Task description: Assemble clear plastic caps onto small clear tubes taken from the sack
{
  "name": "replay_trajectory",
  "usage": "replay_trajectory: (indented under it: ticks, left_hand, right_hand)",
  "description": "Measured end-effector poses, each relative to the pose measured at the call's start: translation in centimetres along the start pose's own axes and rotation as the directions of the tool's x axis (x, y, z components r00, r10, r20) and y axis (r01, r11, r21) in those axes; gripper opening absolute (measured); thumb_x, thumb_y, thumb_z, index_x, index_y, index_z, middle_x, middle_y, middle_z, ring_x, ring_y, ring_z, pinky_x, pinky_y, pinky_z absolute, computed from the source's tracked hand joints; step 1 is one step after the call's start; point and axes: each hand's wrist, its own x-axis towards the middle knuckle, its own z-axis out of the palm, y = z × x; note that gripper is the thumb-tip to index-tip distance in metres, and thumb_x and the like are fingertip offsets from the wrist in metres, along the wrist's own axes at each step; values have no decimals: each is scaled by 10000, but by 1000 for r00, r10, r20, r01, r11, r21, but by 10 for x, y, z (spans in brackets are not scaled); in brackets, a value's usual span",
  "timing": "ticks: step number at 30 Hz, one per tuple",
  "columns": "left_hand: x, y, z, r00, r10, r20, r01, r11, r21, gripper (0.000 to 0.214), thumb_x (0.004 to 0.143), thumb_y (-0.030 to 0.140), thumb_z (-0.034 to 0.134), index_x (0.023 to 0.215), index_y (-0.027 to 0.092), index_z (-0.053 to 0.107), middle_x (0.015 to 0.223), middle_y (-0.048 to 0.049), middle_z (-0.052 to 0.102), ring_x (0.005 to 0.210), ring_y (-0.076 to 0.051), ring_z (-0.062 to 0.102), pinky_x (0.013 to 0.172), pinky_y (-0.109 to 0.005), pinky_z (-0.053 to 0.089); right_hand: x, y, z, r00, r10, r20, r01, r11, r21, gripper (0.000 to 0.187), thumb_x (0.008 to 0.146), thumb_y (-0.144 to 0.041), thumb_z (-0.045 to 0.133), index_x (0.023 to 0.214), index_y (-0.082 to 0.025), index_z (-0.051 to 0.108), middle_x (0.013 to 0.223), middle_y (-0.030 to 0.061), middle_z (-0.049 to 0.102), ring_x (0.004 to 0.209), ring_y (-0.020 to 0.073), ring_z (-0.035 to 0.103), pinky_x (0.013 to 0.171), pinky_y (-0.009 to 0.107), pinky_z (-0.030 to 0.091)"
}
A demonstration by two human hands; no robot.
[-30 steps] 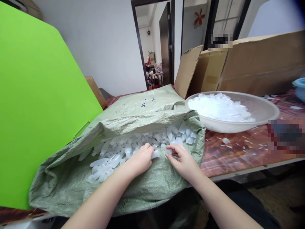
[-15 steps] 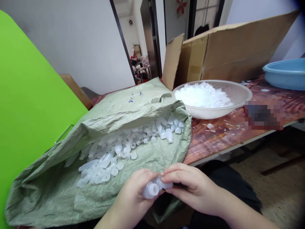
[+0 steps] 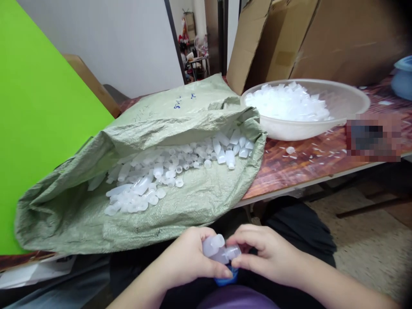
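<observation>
Looking down through the head camera, I see the bright green board (image 3: 38,124) filling the left side, with a big cardboard box (image 3: 325,38) standing open at the back right of the wooden table (image 3: 289,171). A grey-green woven sack (image 3: 180,206) lies on its side across the table, its mouth gaping toward me and spilling a heap of small translucent plastic bottles (image 3: 180,165) along the lower lip. Just beside the sack's right edge sits a wide pale basin (image 3: 347,107) piled with more clear plastic pieces, while a blue tub (image 3: 404,77) shows only its rim at the far right. Loose white scraps (image 3: 290,149) dot the tabletop in front of the basin.

Below the table edge, over my lap, both hands meet. My left hand (image 3: 189,262) is curled around a pair of little frosted bottles (image 3: 219,249), thumb and fingers closed on them from the left. My right hand (image 3: 270,257) pinches the same bottles from the right, fingertips pressed on the end nearest it. A small blue piece (image 3: 227,279) peeks out just under the bottles, between the two hands; I cannot tell what it is or which hand bears it.
</observation>
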Motion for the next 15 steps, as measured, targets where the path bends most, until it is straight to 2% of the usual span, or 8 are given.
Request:
replay_trajectory:
  ticks: [3,5,6,8,10,11,13,15]
  left_hand:
    - [4,-2,6,1000,-17,0,17,1000,18,442,464,341,827,753,131,566,621,53,534,572,-92,433,516,-214,312]
    - [6,-2,9,998,-31,-46,34,996,79,421,465,335,821,741,135,573,623,49,540,580,-102,441,517,-222,318]
    - [7,-2,9,997,-37,-75,44,994,98,414,465,325,819,742,136,575,628,48,541,588,-105,445,523,-224,324]
    - [8,-2,8,996,-41,-81,45,998,53,417,462,308,816,754,137,572,633,51,533,596,-104,441,540,-225,333]
    - [10,-3,5,999,-24,-26,22,999,-48,432,458,311,818,755,134,560,625,57,511,586,-93,421,548,-222,326]
    - [11,-4,4,1000,-10,6,10,996,-89,439,454,317,820,752,132,555,622,58,504,583,-89,414,549,-221,319]
    - [13,-7,4,999,2,41,2,994,-112,456,442,331,828,739,128,549,618,59,492,581,-85,402,548,-219,304]
    - [15,-10,5,999,-11,36,15,996,-88,481,421,346,840,734,131,544,616,60,486,579,-85,394,544,-218,298]
  right_hand:
    - [2,6,13,970,242,2,-242,967,83,394,878,-430,455,649,-164,635,548,-8,559,490,89,528,465,187,419]
    - [2,9,17,957,289,7,-289,955,59,546,928,-438,302,526,-162,547,474,-11,498,444,87,480,445,205,383]
    - [1,10,17,963,269,-11,-269,963,15,538,931,-437,288,552,-163,555,502,-3,516,471,98,496,468,217,397]
    - [-3,12,13,988,133,-81,-139,987,-83,360,905,-420,387,825,-162,625,741,46,620,668,143,584,605,253,471]
    - [-6,14,8,995,-30,-98,18,992,-128,290,874,-353,485,1087,-170,559,1000,95,609,887,166,592,758,271,492]
    - [-8,15,7,995,-74,-71,65,991,-121,299,872,-325,501,1131,-180,535,1049,99,595,924,159,586,784,261,490]
    - [-9,16,8,999,-52,-12,50,993,-102,217,902,-307,453,1034,-195,584,945,69,616,834,133,598,725,233,492]
    - [-10,18,12,997,76,-3,-76,994,-80,303,932,-342,369,874,-185,621,750,35,608,672,118,582,619,225,476]
